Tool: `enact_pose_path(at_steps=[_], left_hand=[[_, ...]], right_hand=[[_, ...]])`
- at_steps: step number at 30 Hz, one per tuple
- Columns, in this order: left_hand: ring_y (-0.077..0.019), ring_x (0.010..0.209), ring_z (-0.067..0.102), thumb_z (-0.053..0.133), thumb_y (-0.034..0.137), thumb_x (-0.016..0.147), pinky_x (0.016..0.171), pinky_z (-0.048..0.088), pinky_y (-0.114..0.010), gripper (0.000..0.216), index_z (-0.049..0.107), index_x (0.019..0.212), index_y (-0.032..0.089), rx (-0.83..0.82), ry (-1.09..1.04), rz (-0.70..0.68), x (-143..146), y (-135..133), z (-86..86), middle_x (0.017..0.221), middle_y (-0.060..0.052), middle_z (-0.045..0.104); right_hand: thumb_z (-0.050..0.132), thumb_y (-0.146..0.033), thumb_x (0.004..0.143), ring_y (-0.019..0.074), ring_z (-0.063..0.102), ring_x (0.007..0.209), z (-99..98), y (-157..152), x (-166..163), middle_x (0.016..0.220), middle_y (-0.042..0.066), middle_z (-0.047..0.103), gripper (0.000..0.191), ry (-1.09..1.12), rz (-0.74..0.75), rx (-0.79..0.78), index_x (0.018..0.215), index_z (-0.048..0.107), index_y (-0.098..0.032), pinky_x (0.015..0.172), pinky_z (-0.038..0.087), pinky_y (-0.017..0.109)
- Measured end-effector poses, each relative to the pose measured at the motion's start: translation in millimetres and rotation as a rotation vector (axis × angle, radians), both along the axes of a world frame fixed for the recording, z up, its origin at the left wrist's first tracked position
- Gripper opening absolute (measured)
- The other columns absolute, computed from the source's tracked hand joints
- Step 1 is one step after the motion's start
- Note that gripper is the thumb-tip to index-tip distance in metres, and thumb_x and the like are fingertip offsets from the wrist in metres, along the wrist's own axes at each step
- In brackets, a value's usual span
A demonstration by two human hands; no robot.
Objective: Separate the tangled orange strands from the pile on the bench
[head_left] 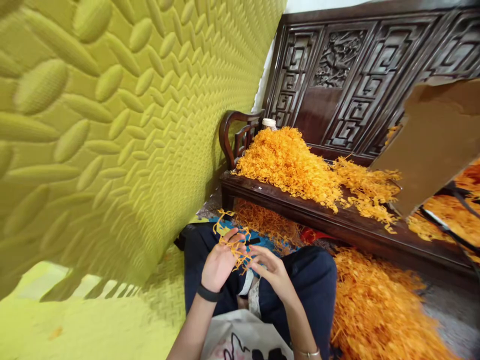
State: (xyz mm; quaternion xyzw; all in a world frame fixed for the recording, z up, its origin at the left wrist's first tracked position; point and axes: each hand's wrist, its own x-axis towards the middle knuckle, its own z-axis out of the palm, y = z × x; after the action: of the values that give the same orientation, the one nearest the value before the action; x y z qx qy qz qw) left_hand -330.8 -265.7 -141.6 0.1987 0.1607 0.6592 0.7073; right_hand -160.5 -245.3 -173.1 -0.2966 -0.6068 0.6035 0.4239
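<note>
Above the person's lap (309, 275), the left hand (219, 262) holds an orange strand (240, 256) across its half-curled fingers. The right hand (273, 270) meets the strand's right side with its fingertips; whether they pinch it, one cannot tell. Orange heaps cover the far bench (318, 220) and the floor (455, 315) at right.

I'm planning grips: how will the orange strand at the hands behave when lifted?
The strand is probably floppy, since it bends and curls; likely light, being so thin; and perhaps apt to snag, like the tangled pile on the bench.
</note>
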Motion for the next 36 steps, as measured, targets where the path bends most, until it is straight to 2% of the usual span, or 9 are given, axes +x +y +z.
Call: enact_pose_path(at_steps=[4,6,10,17,21,27,32,34,36], left_hand=[[-0.0179,0.082,0.062,0.059,0.02,0.075,0.081,0.045,-0.032,0.032,0.065,0.106,0.014,0.032,0.1,-0.002,-2.0,7.9,-21.2,0.098,-0.008,0.067],[-0.0198,0.086,0.062,0.059,0.021,0.077,0.083,0.044,-0.033,0.03,0.064,0.106,0.013,0.04,0.172,-0.001,-4.8,18.5,-35.3,0.099,-0.01,0.066],[-0.0225,0.09,0.061,0.059,0.023,0.081,0.079,0.046,-0.035,0.029,0.062,0.108,0.013,0.014,0.284,0.007,-12.3,34.2,-54.7,0.101,-0.012,0.065],[-0.0213,0.08,0.063,0.06,0.029,0.081,0.067,0.049,-0.032,0.029,0.062,0.106,0.014,-0.017,0.436,0.084,-24.8,27.0,-50.7,0.1,-0.014,0.065],[-0.0226,0.081,0.064,0.06,0.032,0.08,0.066,0.048,-0.031,0.026,0.066,0.097,0.013,-0.004,0.502,0.067,-22.6,24.4,-43.0,0.092,-0.014,0.067],[-0.0278,0.099,0.059,0.056,0.039,0.081,0.066,0.049,-0.031,0.03,0.069,0.093,0.015,-0.018,0.684,0.148,-16.9,31.4,-36.0,0.109,-0.016,0.064],[-0.0241,0.084,0.063,0.053,0.042,0.081,0.067,0.049,-0.032,0.03,0.068,0.091,0.018,0.061,1.278,0.244,-29.9,51.2,-56.0,0.092,-0.012,0.069],[-0.0286,0.101,0.058,0.062,0.04,0.073,0.088,0.042,-0.041,0.03,0.067,0.094,0.019,0.038,1.378,0.335,-39.5,61.5,-74.8,0.101,-0.013,0.067],[-0.0359,0.123,0.04,0.062,0.039,0.071,0.102,0.024,-0.052,0.04,0.064,0.104,0.016,-0.03,1.467,0.456,-48.5,69.4,-96.2,0.12,-0.019,0.058]], right_hand=[[0.068,-0.032,0.076,0.0153,0.056,0.078,-10.0,12.4,1.4,0.079,0.002,0.06,0.017,-0.111,-0.045,0.056,0.086,0.066,-0.018,0.076,0.045,0.028],[0.066,-0.033,0.077,0.0152,0.056,0.075,-18.5,23.5,4.5,0.074,0.002,0.059,0.017,-0.162,-0.064,0.09,0.074,0.063,-0.016,0.073,0.044,0.026],[0.059,-0.036,0.082,0.0145,0.054,0.07,-23.2,39.9,19.8,0.07,0.002,0.057,0.023,-0.284,-0.109,0.154,0.071,0.059,-0.016,0.069,0.043,0.025],[0.058,-0.039,0.081,0.0171,0.057,0.069,5.5,51.2,66.9,0.072,0.003,0.059,0.022,-0.403,-0.326,0.377,0.072,0.06,-0.019,0.064,0.045,0.025],[0.06,-0.04,0.077,0.0169,0.055,0.062,6.9,62.5,74.9,0.067,0.004,0.058,0.023,-0.391,-0.404,0.466,0.067,0.06,-0.019,0.056,0.045,0.025],[0.065,-0.037,0.074,0.0164,0.055,0.073,1.2,64.9,66.8,0.08,0.004,0.058,0.019,-0.055,-0.867,0.466,0.076,0.059,-0.019,0.066,0.045,0.026],[0.058,-0.037,0.081,0.0167,0.054,0.077,-7.1,93.7,73.0,0.085,0.005,0.055,0.021,-0.043,-1.175,0.5,0.086,0.057,-0.017,0.072,0.044,0.03],[0.053,-0.042,0.082,0.0189,0.056,0.08,-19.4,113.0,83.3,0.088,0.007,0.056,0.027,-0.261,-1.108,0.55,0.089,0.058,-0.017,0.075,0.045,0.034],[0.055,-0.047,0.077,0.0209,0.058,0.08,-35.4,125.4,96.0,0.093,0.009,0.058,0.033,-0.481,-0.919,0.555,0.092,0.061,-0.018,0.074,0.047,0.036]])
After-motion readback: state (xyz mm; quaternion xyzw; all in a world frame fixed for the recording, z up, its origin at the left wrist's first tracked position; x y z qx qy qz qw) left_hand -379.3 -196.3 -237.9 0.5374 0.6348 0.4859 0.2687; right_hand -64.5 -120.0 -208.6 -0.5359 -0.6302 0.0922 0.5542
